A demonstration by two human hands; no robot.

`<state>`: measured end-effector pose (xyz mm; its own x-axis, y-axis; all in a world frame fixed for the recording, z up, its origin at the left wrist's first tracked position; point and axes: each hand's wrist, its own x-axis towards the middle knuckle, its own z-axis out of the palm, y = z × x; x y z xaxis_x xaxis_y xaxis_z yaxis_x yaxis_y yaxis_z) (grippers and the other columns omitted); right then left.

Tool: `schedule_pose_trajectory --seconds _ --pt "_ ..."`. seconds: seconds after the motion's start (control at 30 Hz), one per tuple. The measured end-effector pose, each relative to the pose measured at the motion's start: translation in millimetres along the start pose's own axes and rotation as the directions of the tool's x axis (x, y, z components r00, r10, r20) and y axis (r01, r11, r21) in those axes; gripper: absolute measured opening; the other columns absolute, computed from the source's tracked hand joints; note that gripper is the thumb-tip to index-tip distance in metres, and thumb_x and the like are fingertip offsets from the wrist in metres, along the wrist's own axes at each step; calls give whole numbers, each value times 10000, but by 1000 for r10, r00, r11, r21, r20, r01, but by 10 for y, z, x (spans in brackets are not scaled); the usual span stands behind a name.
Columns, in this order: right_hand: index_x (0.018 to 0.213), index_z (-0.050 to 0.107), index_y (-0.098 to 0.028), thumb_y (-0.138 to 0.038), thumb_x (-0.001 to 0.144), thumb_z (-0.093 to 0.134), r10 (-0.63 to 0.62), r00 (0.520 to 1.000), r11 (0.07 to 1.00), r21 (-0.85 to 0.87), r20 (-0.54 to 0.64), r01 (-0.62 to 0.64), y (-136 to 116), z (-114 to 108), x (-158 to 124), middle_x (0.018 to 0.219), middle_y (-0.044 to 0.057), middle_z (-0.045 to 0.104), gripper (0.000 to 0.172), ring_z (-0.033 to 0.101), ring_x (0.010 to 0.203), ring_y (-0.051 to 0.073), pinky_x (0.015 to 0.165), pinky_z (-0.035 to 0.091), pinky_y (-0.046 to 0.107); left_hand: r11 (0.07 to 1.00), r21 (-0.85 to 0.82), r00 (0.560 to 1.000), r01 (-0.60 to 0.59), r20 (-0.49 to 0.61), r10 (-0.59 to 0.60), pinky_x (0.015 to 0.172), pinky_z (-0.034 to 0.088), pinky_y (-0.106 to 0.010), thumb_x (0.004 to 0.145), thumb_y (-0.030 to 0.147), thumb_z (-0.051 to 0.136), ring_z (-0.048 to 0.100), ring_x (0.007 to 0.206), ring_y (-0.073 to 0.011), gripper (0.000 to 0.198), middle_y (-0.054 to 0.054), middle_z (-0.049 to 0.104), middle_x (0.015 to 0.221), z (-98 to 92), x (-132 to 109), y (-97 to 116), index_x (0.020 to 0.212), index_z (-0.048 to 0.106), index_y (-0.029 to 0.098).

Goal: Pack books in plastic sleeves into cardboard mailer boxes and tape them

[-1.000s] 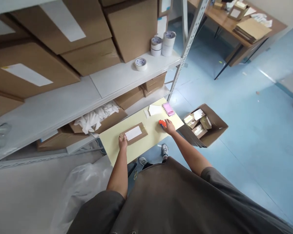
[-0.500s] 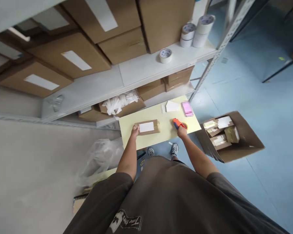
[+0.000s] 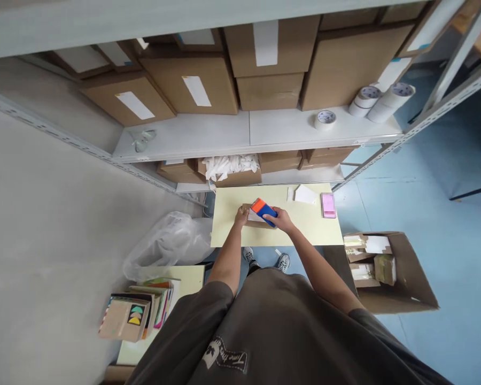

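Note:
On the pale yellow table (image 3: pixel 228 232) lies a small cardboard box (image 3: pixel 260 223) with a white label, partly covered by the tool over it. My left hand (image 3: pixel 241 216) is closed around the box's left end. My right hand (image 3: pixel 281 220) grips an orange-and-blue tape dispenser (image 3: pixel 263 210), tilted over the box's label. Whether the dispenser touches the box I cannot tell. To the right on the same table are white paper pieces (image 3: pixel 305 194) and a pink rectangular item (image 3: pixel 328 206), blurred out.
A large open carton (image 3: pixel 414 272) with several small taped boxes stands on the floor at right. Shelving (image 3: pixel 220 131) ahead bears cardboard boxes and white tape rolls (image 3: pixel 325 120). At left are a clear plastic bag (image 3: pixel 164 240) and a stack of books or folders (image 3: pixel 138 310).
My right hand has brought the tape dispenser from the table's right side leftward over the box. My left hand stays on the box's left end. The camera view has turned.

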<state>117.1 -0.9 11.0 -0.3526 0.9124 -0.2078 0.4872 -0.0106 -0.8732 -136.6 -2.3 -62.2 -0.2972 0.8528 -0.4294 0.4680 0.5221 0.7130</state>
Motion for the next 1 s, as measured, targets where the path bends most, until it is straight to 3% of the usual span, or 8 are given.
schedule_pose_trajectory --seconds 0.2,0.3,0.4,0.47,0.53,0.67,0.77,1.0 --pt "915 746 -201 -700 831 726 58 988 995 -88 142 -45 63 -7 142 754 18 722 506 671 728 218 655 527 295 992 -103 998 66 29 -63 1066 525 -429 982 528 649 670 1302 -330 709 -205 660 1475 21 -8 -44 1564 503 151" --pt "948 739 -211 -686 828 740 84 981 988 -139 172 -61 44 -58 120 788 20 738 491 684 748 220 661 535 294 994 -44 988 103 -110 -107 1150 463 -463 950 498 684 536 1461 -368 807 -216 523 1618 -18 -88 1 1636 415 169" --pt "937 733 -219 -683 799 770 118 971 979 -189 208 -78 -39 -52 111 811 23 747 486 699 765 222 695 542 300 997 -82 974 -2 -224 -16 1171 455 -435 1007 538 585 543 1450 -345 629 -177 596 1556 -102 -210 42 1527 574 184" --pt "933 726 -212 -707 789 760 132 966 980 -178 221 -93 -65 -40 108 808 22 741 517 696 766 220 708 542 304 974 -220 994 -62 -105 40 1102 513 -413 1056 592 462 654 1308 -323 572 -159 734 1355 -166 -274 47 1342 719 169" --pt "939 717 -204 -730 777 750 143 965 983 -148 218 -112 -57 -33 99 801 19 729 552 688 761 217 701 541 304 921 -388 989 -44 111 94 997 567 -397 1055 642 440 724 1165 -307 623 -155 794 1196 -228 -300 36 1206 781 143" --pt "924 700 -204 -765 745 759 150 969 984 -127 197 -126 -38 -25 74 795 12 705 592 665 760 210 692 537 304 816 -578 898 24 371 237 880 577 -367 930 693 658 745 1060 -285 629 -156 806 1155 -333 -250 20 1158 806 126" --pt "924 696 -209 -783 734 759 157 968 982 -131 194 -133 -74 -5 52 791 12 692 609 650 754 207 682 533 303 759 -650 873 33 388 294 816 557 -342 805 677 801 734 950 -253 610 -137 809 1079 -363 -190 35 1088 821 137" --pt "902 672 -216 -759 747 756 168 974 978 -154 153 -144 -174 46 6 823 15 686 571 647 775 205 685 532 294 691 -717 928 91 312 203 650 487 -293 765 589 844 636 686 -168 455 -69 727 783 -257 -152 55 860 773 149"
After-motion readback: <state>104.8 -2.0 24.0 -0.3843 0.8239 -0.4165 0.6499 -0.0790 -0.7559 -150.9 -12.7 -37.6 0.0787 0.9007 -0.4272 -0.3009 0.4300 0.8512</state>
